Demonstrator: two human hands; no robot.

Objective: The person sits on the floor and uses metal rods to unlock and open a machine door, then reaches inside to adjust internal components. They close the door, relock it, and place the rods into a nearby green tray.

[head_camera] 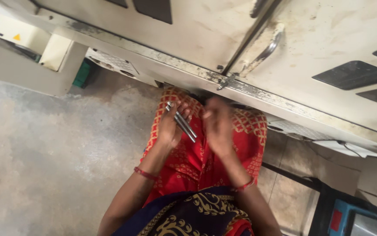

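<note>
My left hand [169,125] is closed around a few thin grey metal rods [182,123] that stick out slanting toward the right hand. A little to its right, my right hand [217,123] is blurred, its fingers loosely curled, and I cannot see anything in it. Both hands hover over red patterned cloth [197,161] on my legs, just below the lower edge of a big cream-coloured machine [223,39]. Red bangles circle both wrists.
The machine's doors carry a curved metal handle [265,50] and dark window panels. Grey concrete floor [44,153] spreads to the left. A cream cabinet with a green crate stands far left, and a blue box [350,218] sits at lower right.
</note>
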